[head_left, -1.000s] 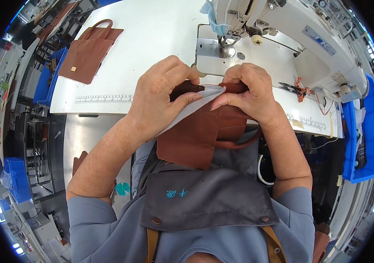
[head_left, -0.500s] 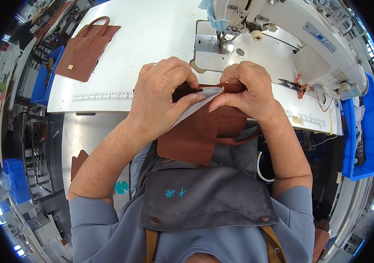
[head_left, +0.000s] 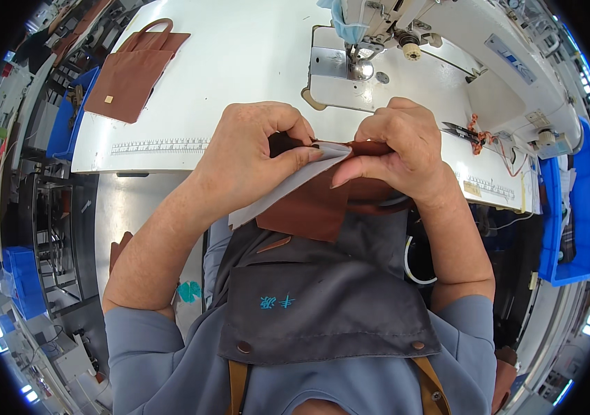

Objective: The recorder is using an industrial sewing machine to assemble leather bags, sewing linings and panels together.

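Note:
A brown bag panel with a pale grey lining (head_left: 278,192) is held up between my hands, over the near edge of the sewing table. My left hand (head_left: 250,155) pinches its upper edge between thumb and fingers. Close beside it, my right hand (head_left: 404,151) grips the same edge from the right, thumb underneath. The brown outer side (head_left: 305,213) hangs down toward my dark apron (head_left: 323,304). Part of a brown handle shows below my right hand. Fingers hide much of the top edge.
Ahead of my hands stands a white sewing machine (head_left: 516,62), its presser foot (head_left: 357,55) nearby. Black scissors (head_left: 457,131) with orange cord lie to the right. Another brown handbag piece (head_left: 129,81) rests far left. A blue bin (head_left: 572,214) sits beyond the table's right side.
Both hands have shifted slightly lower, still gripping the bag panel. Its grey lining has swung out further to the lower left, and the brown handle shows less.

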`<move>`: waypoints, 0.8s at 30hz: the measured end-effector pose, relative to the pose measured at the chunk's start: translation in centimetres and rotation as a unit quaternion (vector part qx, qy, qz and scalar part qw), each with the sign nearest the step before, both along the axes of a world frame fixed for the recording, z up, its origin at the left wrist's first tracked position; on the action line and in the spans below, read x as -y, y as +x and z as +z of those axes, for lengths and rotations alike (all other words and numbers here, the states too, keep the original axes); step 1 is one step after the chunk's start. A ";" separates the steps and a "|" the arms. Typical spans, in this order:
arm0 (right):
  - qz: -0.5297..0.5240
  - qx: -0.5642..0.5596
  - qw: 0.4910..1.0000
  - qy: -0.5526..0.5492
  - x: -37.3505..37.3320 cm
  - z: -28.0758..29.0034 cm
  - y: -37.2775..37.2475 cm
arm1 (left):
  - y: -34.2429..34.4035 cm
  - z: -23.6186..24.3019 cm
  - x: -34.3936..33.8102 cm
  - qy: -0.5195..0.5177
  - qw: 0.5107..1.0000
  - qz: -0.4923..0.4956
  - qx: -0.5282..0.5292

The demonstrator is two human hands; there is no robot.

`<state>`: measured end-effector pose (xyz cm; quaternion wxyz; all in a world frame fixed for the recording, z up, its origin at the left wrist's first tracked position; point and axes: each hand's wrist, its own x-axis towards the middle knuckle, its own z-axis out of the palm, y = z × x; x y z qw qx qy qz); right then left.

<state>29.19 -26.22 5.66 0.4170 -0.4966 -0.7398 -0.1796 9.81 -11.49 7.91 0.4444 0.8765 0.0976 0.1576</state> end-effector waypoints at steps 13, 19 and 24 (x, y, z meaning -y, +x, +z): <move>-0.064 0.005 0.980 -0.188 1.7 4.6 -2.6 | 0.0 0.8 1.3 -0.015 0.998 0.032 0.058; -0.094 -0.204 0.946 -0.234 2.7 4.3 -3.3 | -0.3 1.0 1.2 -0.011 0.997 0.032 0.073; -0.089 -0.107 0.973 -0.184 2.6 3.9 -3.2 | -0.5 0.9 0.8 -0.009 0.995 0.018 0.098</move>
